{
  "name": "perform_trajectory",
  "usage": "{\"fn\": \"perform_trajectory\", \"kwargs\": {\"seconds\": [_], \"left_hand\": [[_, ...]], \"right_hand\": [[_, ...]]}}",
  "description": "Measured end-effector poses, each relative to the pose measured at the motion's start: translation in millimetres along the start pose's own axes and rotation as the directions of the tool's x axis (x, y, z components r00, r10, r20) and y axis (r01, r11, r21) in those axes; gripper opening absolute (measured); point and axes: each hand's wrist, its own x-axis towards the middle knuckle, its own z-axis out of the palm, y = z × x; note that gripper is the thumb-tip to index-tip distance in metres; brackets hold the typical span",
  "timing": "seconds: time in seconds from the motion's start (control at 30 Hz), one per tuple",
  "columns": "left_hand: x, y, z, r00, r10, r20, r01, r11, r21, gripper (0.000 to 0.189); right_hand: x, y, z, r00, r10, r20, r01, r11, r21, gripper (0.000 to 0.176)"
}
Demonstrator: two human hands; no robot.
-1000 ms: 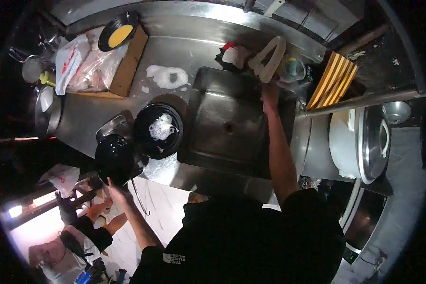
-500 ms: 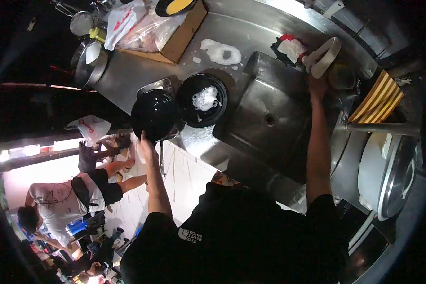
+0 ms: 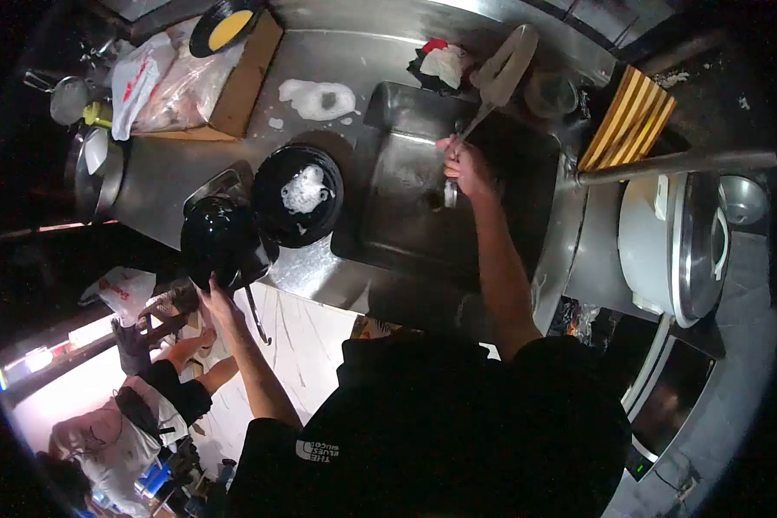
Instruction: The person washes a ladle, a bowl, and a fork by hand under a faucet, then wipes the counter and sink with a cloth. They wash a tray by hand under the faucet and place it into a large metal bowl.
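One round glossy-black bowl (image 3: pixel 214 235) is edge-gripped by the left hand (image 3: pixel 220 303). Right hand (image 3: pixel 471 169), extended, curls fingers round one pale faucet (image 3: pixel 508 71).

Bowl (image 3: pixel 209 235): smooth, very glossy
Hose (image 3: pixel 505 71): matt, material unclear
Sink (image 3: pixel 397 216): metal with dull sheen
Counter (image 3: pixel 151 190): smooth, shiny metal
Box (image 3: pixel 255 82): matt cardboard
Bag (image 3: pixel 136 82): thin, crinkled plastic
Rag (image 3: pixel 443 66): rough-looking cloth
Pot lid (image 3: pixel 698 259): shiny metal
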Motion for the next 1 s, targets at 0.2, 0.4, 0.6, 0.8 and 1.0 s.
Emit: {"fn": "perform_trajectory", "kwargs": {"seconds": [0.2, 0.4, 0.6, 0.8, 1.0], "left_hand": [[16, -11, -14, 0.982, 0.183, 0.037, -0.186, 0.973, 0.133, 0.047], [39, -13, -19, 0.961, 0.257, 0.101, -0.274, 0.932, 0.236, 0.044], [61, -13, -28, 0.934, 0.311, 0.176, -0.354, 0.865, 0.356, 0.035], [43, 6, -14, 0.959, 0.242, 0.147, -0.282, 0.846, 0.453, 0.037], [51, 2, -30, 0.929, 0.349, 0.128, -0.371, 0.856, 0.359, 0.039]], "right_hand": [[0, -10, 24, 0.987, 0.053, 0.154, -0.065, 0.995, 0.074, 0.041], [19, -10, 22, 0.994, -0.057, 0.094, 0.060, 0.998, -0.022, 0.029], [27, -37, 24, 0.950, -0.260, 0.174, 0.290, 0.940, -0.178, 0.053], [0, -31, 28, 0.938, -0.280, 0.204, 0.344, 0.819, -0.459, 0.034], [-15, 27, 26, 0.993, -0.106, -0.042, 0.108, 0.993, 0.055, 0.027]]}}
